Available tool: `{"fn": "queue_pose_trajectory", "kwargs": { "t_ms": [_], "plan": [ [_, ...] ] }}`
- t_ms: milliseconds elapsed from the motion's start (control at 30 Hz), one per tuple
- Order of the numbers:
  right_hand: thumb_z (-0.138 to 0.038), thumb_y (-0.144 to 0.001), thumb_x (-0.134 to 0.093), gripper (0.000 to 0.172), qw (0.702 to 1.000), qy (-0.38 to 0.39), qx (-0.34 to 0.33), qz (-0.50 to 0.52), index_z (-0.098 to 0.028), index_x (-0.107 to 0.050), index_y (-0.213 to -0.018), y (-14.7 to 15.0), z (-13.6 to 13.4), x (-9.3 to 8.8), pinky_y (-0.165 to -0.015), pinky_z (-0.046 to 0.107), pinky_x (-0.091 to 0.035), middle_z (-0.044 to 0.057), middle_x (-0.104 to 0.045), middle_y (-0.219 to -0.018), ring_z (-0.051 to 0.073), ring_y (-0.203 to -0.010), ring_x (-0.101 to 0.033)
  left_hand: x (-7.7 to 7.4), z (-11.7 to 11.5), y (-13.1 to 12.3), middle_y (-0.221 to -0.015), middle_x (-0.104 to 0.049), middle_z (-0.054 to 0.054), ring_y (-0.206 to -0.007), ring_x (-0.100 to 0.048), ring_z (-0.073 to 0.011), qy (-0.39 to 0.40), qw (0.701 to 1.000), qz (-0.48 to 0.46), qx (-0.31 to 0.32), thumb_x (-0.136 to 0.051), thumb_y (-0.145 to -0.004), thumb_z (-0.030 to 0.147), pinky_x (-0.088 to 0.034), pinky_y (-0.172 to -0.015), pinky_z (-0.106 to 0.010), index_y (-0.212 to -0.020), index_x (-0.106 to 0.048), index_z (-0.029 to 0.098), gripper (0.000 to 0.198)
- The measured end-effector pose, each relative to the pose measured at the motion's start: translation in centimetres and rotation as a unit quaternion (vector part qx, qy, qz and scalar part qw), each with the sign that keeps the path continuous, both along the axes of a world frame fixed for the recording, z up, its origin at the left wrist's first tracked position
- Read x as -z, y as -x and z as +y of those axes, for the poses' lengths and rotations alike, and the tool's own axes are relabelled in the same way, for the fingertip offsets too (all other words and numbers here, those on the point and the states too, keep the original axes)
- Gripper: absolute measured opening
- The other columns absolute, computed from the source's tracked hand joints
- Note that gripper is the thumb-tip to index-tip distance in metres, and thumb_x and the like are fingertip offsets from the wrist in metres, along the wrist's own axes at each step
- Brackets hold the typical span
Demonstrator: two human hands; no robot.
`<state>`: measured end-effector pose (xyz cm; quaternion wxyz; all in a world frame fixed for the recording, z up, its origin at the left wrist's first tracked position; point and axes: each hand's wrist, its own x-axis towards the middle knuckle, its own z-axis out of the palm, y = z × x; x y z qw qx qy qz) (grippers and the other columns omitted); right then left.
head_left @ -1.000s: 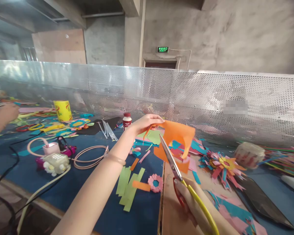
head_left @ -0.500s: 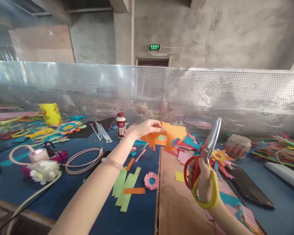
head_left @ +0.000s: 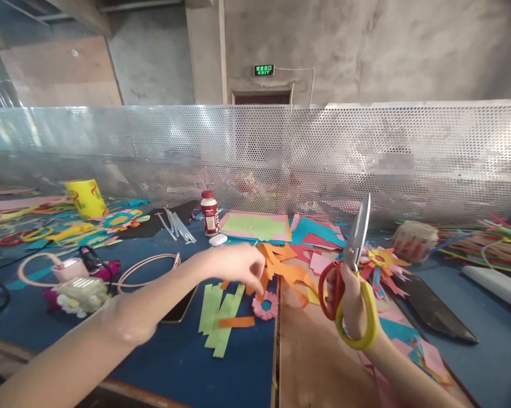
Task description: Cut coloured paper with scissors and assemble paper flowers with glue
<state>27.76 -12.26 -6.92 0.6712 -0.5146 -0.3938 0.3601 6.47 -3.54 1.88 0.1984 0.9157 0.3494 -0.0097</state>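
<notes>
My left hand (head_left: 236, 265) hovers over the table's middle, fingers bent downward and apart, with nothing visibly held. Cut orange paper (head_left: 292, 272) spreads beside and behind its fingertips, partly hidden by them. Just below is a pink paper ring (head_left: 265, 306) with a blue centre. Pale green paper strips (head_left: 221, 323) lie nearby, an orange strip (head_left: 237, 322) across them. My right hand (head_left: 352, 306) grips scissors (head_left: 358, 238) with red and yellow handles; their blades point up and are closed.
A red-capped bottle (head_left: 209, 212) stands behind a white case (head_left: 218, 240). Stacked green paper (head_left: 255, 225) lies at the back before a perforated metal screen (head_left: 323, 147). A dark phone (head_left: 434, 309) is at right; a cable (head_left: 147, 272) and plugs are at left.
My left hand has come down and nearer, away from the raised orange paper, which now lies lower in spread cut pieces. The green stack behind has come into view. The scissors stay nearly still.
</notes>
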Motion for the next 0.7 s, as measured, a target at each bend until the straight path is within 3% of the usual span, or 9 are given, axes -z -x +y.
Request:
{"fn": "queue_pose_trajectory", "kwargs": {
  "t_ms": [67,167,300,433,533,700],
  "plan": [
    [-0.055,-0.083,-0.041,0.045,0.999,0.001,-0.001,-0.04,-0.021,-0.043,-0.055,-0.2,0.0,0.5,-0.029,0.02,-0.027,-0.006,-0.04,-0.035,0.009,-0.027,-0.035,0.8,-2.1,0.7,-0.074,-0.062,-0.001,-0.068,-0.055,-0.0165,-0.027,0.995,0.094,0.026,-0.07,-0.066,0.043,-0.031,-0.055,-0.024,-0.07,-0.065,0.019,0.025],
    [-0.055,-0.085,-0.04,0.042,0.997,0.003,-0.001,-0.08,-0.021,-0.046,-0.06,-0.2,-0.2,1.0,-0.029,0.02,-0.029,-0.007,-0.041,-0.038,0.009,-0.029,-0.037,2.5,-3.7,1.4,-0.087,-0.059,-0.004,-0.078,-0.056,-0.0198,-0.06,0.989,0.138,0.003,-0.07,-0.068,0.038,-0.03,-0.053,-0.024,-0.077,-0.065,0.018,0.023],
    [-0.049,-0.087,-0.039,0.04,0.989,0.013,-0.015,-0.144,-0.021,-0.043,-0.059,-0.1,-0.8,0.8,-0.032,0.02,-0.031,-0.005,-0.043,-0.038,0.01,-0.031,-0.04,4.2,-3.6,2.1,-0.087,-0.055,-0.004,-0.081,-0.054,-0.02,-0.035,0.993,0.103,-0.043,-0.071,-0.067,0.034,-0.032,-0.055,-0.024,-0.07,-0.065,0.017,0.019],
    [-0.047,-0.087,-0.039,0.039,0.984,0.019,-0.013,-0.177,-0.021,-0.041,-0.057,-0.1,-1.1,0.3,-0.033,0.02,-0.032,-0.005,-0.043,-0.036,0.009,-0.032,-0.04,4.5,-3.2,2.8,-0.082,-0.057,-0.003,-0.076,-0.055,-0.018,0.022,0.997,0.062,-0.039,-0.069,-0.067,0.03,-0.034,-0.057,-0.024,-0.059,-0.062,0.017,0.016],
    [-0.047,-0.087,-0.038,0.04,0.983,0.019,-0.008,-0.182,-0.021,-0.041,-0.056,-0.1,-1.0,0.3,-0.033,0.019,-0.031,-0.005,-0.043,-0.036,0.009,-0.031,-0.039,4.4,-3.4,3.1,-0.077,-0.06,0.0,-0.071,-0.056,-0.0172,0.056,0.995,0.048,-0.063,-0.071,-0.063,0.028,-0.033,-0.052,-0.023,-0.066,-0.061,0.019,0.014],
    [-0.05,-0.087,-0.038,0.043,0.987,0.023,-0.002,-0.157,-0.021,-0.041,-0.055,0.0,-0.7,0.5,-0.031,0.019,-0.031,-0.006,-0.041,-0.037,0.008,-0.03,-0.039,4.8,-3.8,3.5,-0.08,-0.063,0.003,-0.066,-0.057,-0.0154,0.057,0.995,0.018,-0.078,-0.073,-0.061,0.034,-0.032,-0.048,-0.021,-0.088,-0.058,0.023,0.032]
  ]
}}
